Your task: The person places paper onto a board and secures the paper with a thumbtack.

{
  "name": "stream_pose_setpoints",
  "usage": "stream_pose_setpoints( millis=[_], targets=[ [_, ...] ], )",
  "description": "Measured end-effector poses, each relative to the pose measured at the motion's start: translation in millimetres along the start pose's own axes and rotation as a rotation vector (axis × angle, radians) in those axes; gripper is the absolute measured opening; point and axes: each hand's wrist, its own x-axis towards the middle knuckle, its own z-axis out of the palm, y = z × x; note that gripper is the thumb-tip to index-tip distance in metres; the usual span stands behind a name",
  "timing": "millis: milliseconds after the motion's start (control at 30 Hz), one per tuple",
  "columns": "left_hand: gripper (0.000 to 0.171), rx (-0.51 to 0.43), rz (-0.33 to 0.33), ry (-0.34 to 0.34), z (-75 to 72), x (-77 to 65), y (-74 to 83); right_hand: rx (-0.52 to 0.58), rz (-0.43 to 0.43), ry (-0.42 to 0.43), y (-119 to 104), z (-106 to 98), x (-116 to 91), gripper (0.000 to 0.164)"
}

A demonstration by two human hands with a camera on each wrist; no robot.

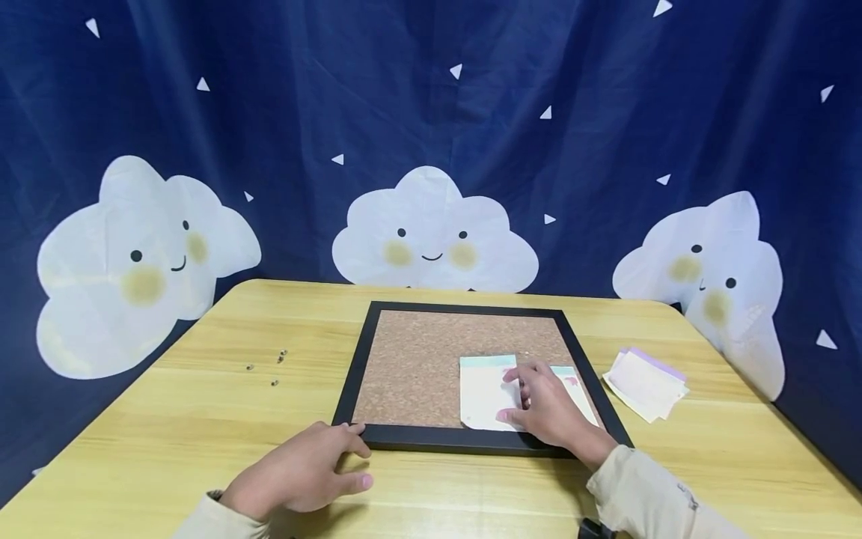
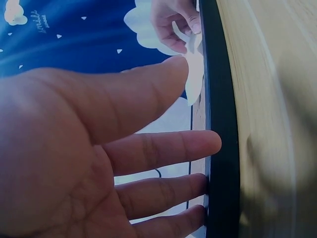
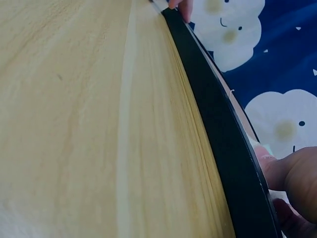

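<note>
A cork board (image 1: 414,367) with a black frame (image 1: 465,440) lies on the table. On its right part is a white note sheet (image 1: 485,393) with a mint top strip; my right hand (image 1: 555,408) holds its right side between thumb and fingers. In the left wrist view that sheet (image 2: 196,74) bends up off the board. Partly behind the right hand lies a second note sheet (image 1: 569,374) with a pink print. My left hand (image 1: 306,464) rests its fingertips on the frame's front left corner, thumb apart, gripping nothing.
Several tiny shiny pieces (image 1: 274,382), too small to identify, lie on the table (image 1: 202,419) left of the board. Right of it is a loose pile of note sheets (image 1: 649,385), one with a purple edge. A dark blue curtain (image 1: 431,97) with clouds hangs behind.
</note>
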Motion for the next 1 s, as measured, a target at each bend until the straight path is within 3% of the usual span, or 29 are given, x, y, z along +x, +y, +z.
stream_pose_setpoints(
  millis=[200,467,1000],
  targets=[
    [0.034,0.003,0.001,0.001,0.0,0.4,0.3,0.001,-0.026,-0.019,2.0,-0.8,0.3,0.035],
    [0.034,0.001,0.016,0.01,0.4,-0.1,-0.3,-0.027,-0.174,-0.054,7.4,-2.1,-4.6,0.012],
    [0.034,0.003,-0.005,0.006,0.4,0.1,-0.2,-0.055,-0.202,-0.093,2.9,-0.9,-7.7,0.02]
  ],
)
